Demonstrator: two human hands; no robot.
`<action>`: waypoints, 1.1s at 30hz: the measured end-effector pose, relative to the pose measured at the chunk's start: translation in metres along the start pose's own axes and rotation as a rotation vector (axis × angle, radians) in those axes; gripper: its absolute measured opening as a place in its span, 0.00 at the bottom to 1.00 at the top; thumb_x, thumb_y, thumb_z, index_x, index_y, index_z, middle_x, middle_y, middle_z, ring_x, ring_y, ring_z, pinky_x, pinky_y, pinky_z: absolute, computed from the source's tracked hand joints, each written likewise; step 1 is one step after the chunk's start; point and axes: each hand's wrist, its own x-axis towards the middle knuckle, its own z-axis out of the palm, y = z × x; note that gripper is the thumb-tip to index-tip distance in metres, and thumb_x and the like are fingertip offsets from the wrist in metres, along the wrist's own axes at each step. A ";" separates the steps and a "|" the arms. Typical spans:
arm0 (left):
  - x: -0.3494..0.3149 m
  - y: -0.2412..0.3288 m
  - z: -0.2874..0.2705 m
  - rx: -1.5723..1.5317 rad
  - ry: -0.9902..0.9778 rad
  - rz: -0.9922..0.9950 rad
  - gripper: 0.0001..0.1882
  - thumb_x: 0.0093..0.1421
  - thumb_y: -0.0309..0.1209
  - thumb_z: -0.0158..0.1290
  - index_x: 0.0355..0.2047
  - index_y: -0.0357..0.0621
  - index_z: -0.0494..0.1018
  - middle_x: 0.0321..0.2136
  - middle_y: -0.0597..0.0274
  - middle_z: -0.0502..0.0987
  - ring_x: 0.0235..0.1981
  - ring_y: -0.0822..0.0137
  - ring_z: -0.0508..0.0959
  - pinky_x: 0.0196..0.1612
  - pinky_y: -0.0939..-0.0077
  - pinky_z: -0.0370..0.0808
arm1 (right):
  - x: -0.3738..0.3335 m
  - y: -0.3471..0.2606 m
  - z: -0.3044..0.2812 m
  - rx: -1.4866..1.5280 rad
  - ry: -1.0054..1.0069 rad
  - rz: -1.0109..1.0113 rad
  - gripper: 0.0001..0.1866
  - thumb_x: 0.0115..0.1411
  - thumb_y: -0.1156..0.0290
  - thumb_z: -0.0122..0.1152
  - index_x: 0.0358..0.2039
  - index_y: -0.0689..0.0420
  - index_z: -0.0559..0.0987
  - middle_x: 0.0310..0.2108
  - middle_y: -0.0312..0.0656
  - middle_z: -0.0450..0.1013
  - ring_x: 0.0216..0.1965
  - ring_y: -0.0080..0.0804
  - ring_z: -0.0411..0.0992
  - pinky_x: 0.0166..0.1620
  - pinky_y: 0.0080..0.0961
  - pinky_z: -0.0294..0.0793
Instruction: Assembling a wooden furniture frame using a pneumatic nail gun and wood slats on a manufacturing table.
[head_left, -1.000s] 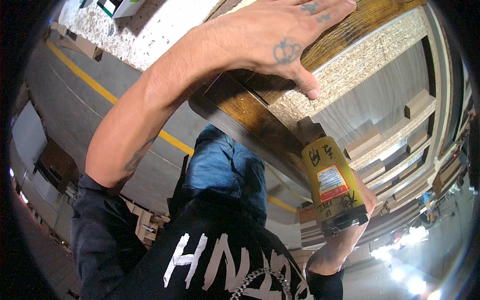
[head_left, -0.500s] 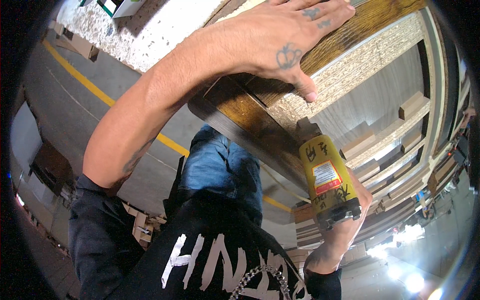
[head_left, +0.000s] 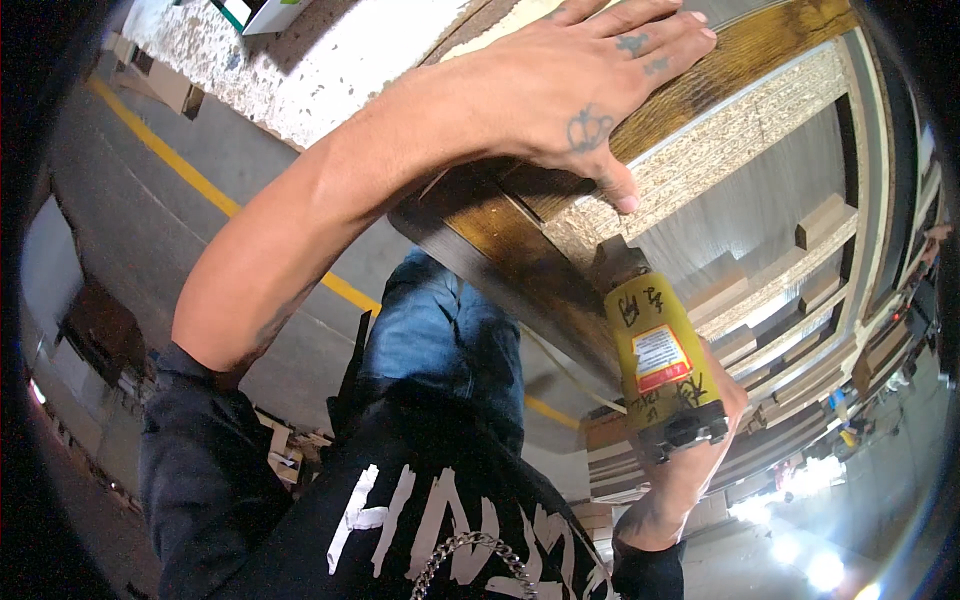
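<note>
My left hand (head_left: 590,110) lies flat with fingers spread over a dark brown wood-grain frame piece (head_left: 745,70). Its thumb reaches onto the bare particleboard strip (head_left: 740,135) alongside. In my right hand (head_left: 730,392) is a yellow-green nail gun (head_left: 655,345) with a white-and-red label. The gun's body hides most of that hand, including its fingers. Its dark nose meets the near end of the particleboard, by the corner where another brown frame piece (head_left: 480,225) joins; whether it presses there I cannot tell.
A worn, white-speckled work surface (head_left: 320,70) stands at the upper left, with a small box (head_left: 270,14) on it. Inside the frame lie a grey panel (head_left: 760,200) and several wood blocks (head_left: 827,222). A yellow line (head_left: 160,150) crosses the grey floor. Bright lights shine at the lower right.
The whole view has shifted slightly, so hands, gun and frame all appear a little farther right. Both hands keep their places on the frame and the gun.
</note>
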 end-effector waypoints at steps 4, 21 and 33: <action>0.001 0.002 0.000 -0.003 0.074 0.031 0.65 0.51 0.56 0.62 0.67 0.20 0.37 0.68 0.24 0.42 0.71 0.35 0.41 0.70 0.40 0.44 | 0.004 0.004 0.004 -0.023 -0.013 -0.054 0.20 0.40 0.78 0.70 0.39 0.63 0.81 0.29 0.46 0.78 0.27 0.33 0.77 0.35 0.24 0.74; 0.000 0.001 0.002 -0.107 0.052 -0.002 0.67 0.50 0.53 0.64 0.67 0.19 0.32 0.68 0.24 0.39 0.72 0.37 0.38 0.72 0.43 0.40 | 0.010 -0.019 0.003 -0.101 -0.090 0.018 0.21 0.41 0.76 0.70 0.40 0.63 0.81 0.30 0.44 0.79 0.28 0.39 0.76 0.38 0.30 0.76; 0.010 0.018 0.000 0.104 -0.107 -0.236 0.78 0.33 0.79 0.54 0.72 0.47 0.30 0.73 0.53 0.35 0.74 0.54 0.33 0.74 0.47 0.36 | -0.130 0.091 -0.047 -0.113 0.083 0.261 0.29 0.52 0.60 0.74 0.50 0.62 0.77 0.40 0.47 0.79 0.45 0.36 0.77 0.50 0.30 0.74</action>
